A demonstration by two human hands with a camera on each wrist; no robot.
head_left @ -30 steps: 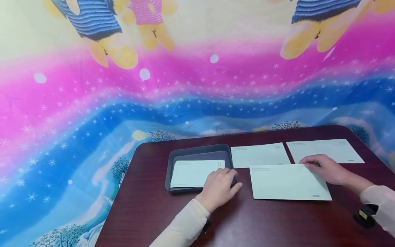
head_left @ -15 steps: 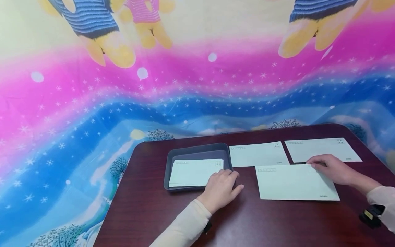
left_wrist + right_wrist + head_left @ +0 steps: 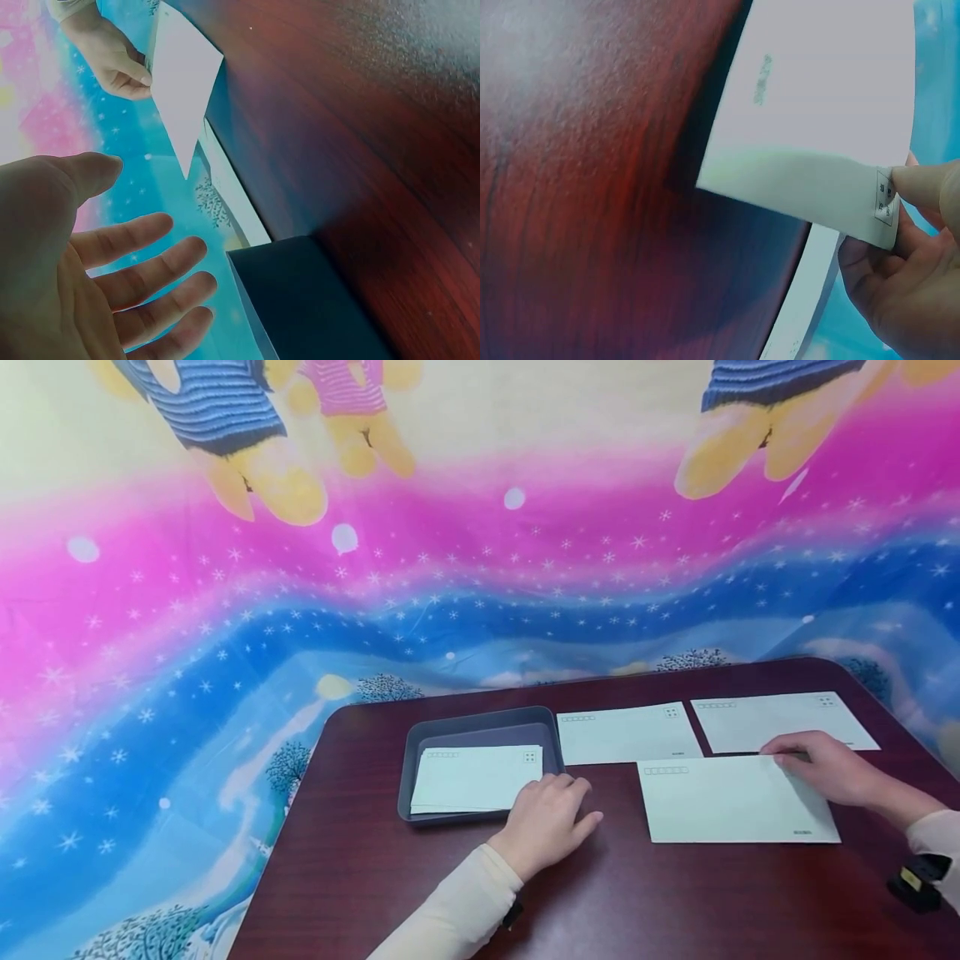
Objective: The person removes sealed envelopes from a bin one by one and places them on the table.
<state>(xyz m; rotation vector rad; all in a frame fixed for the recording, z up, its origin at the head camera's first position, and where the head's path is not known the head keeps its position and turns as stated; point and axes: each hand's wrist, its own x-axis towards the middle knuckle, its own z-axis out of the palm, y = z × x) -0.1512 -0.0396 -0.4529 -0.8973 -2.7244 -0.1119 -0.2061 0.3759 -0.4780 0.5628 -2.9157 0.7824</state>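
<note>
My right hand (image 3: 828,768) pinches a pale envelope (image 3: 735,802) by its top right corner. In the right wrist view the thumb presses on the printed stamp box, the other fingers are behind the paper, and the envelope (image 3: 810,112) is held tilted above the table. My left hand (image 3: 547,822) is by the front right corner of a dark grey tray (image 3: 517,732); its fingers are loosely spread with nothing in them, as the left wrist view shows. Inside the tray lies a small stack of smaller envelopes (image 3: 472,781).
Two more envelopes lie flat at the back of the dark red table (image 3: 360,860): one (image 3: 626,737) right beside the tray, another (image 3: 783,722) farther right. A colourful printed cloth (image 3: 450,560) hangs behind the table's back edge. A dark wrist device (image 3: 918,883) sits on the right sleeve.
My right hand has moved to the right with the envelope, away from the tray. The left hand has shifted slightly right, off the tray's corner. The other envelopes stay where they were.
</note>
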